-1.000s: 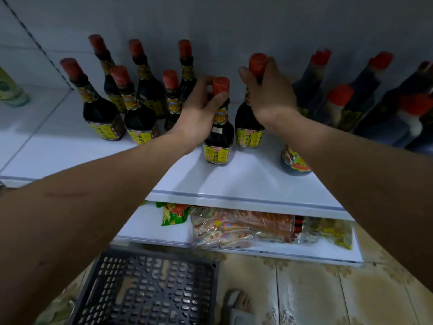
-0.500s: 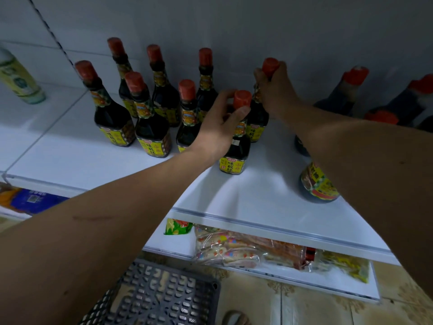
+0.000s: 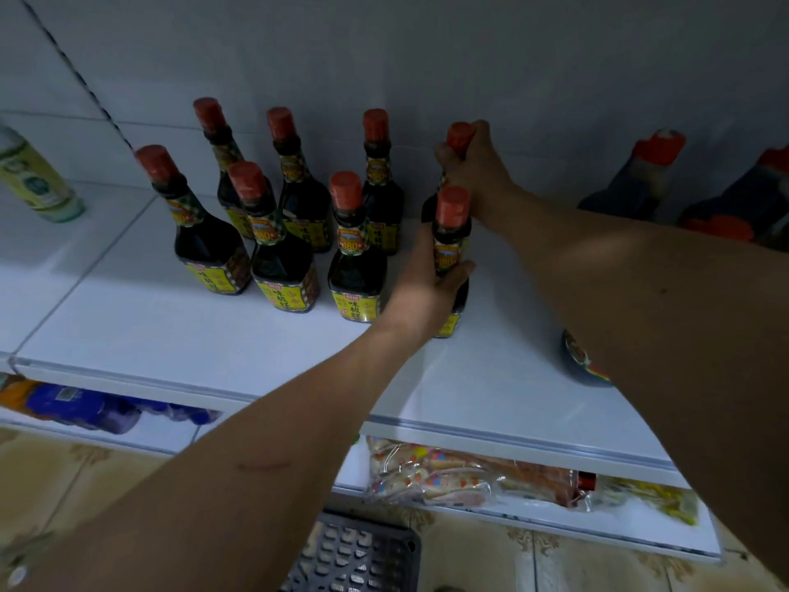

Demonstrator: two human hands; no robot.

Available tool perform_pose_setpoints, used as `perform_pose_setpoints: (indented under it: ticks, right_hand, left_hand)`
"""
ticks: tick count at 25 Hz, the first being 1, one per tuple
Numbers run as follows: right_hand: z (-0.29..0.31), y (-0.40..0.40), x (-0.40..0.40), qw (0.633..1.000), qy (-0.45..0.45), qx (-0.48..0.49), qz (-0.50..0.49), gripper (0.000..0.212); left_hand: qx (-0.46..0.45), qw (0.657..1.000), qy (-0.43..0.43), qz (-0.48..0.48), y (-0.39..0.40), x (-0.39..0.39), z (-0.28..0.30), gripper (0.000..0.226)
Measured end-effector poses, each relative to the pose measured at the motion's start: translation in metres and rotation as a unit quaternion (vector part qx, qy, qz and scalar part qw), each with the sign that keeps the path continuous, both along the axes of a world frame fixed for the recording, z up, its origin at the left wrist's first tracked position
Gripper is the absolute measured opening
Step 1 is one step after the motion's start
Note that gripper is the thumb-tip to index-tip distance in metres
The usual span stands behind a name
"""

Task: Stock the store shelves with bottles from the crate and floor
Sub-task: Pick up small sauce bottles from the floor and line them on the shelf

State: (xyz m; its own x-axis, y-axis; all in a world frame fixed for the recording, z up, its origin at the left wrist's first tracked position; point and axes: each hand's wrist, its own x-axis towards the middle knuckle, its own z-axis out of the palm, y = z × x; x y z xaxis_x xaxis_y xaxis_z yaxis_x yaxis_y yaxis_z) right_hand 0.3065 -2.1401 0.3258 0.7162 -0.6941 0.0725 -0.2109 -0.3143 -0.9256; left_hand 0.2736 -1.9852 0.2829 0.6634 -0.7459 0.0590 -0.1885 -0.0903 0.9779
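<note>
Several dark sauce bottles with red caps and yellow labels stand in two rows on the white shelf (image 3: pixel 141 331). My left hand (image 3: pixel 427 284) grips the neck and shoulder of the front-row bottle (image 3: pixel 451 232), which stands on the shelf at the right end of the front row. My right hand (image 3: pixel 474 173) is wrapped around the neck of the back-row bottle (image 3: pixel 460 136), just behind it; only its red cap shows above my fingers. A grey plastic crate (image 3: pixel 358 557) sits on the floor below.
Larger dark bottles with red caps (image 3: pixel 640 177) stand blurred at the shelf's right. One dark bottle base (image 3: pixel 576 356) peeks from under my right forearm. A pale green bottle (image 3: pixel 34 177) stands far left. Snack packets (image 3: pixel 461 476) and blue packs (image 3: pixel 81 405) fill the lower shelf.
Both hands have pushed their bottles farther back toward the group. My left hand slid from the cap down to the bottle's neck. The camera has moved closer.
</note>
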Motion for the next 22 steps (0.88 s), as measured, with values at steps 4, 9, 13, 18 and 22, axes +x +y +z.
perform_pose_setpoints:
  ticks: [4,9,13,18,22]
  right_hand:
    - [0.006,0.002,0.001,0.999,0.05,0.018,-0.01,0.046]
    - [0.005,0.011,-0.008,0.991,0.08,0.099,-0.045,0.05]
    - [0.011,0.02,-0.039,0.977,0.113,0.149,-0.1,0.058]
    - [0.011,0.064,-0.085,0.968,0.047,0.195,-0.15,0.059]
    - [-0.001,0.105,-0.108,0.962,0.047,0.176,-0.202,0.043]
  left_hand:
    - [-0.005,0.999,0.032,0.019,-0.005,-0.006,-0.003,0.047]
    - [-0.012,1.0,0.024,0.008,-0.001,-0.007,-0.003,0.039]
    - [0.01,1.0,-0.005,0.016,-0.002,-0.007,-0.005,0.048]
    - [0.047,0.999,-0.026,0.003,0.017,-0.007,-0.009,0.068]
    - [0.03,0.999,-0.035,0.002,0.052,-0.024,-0.013,0.07]
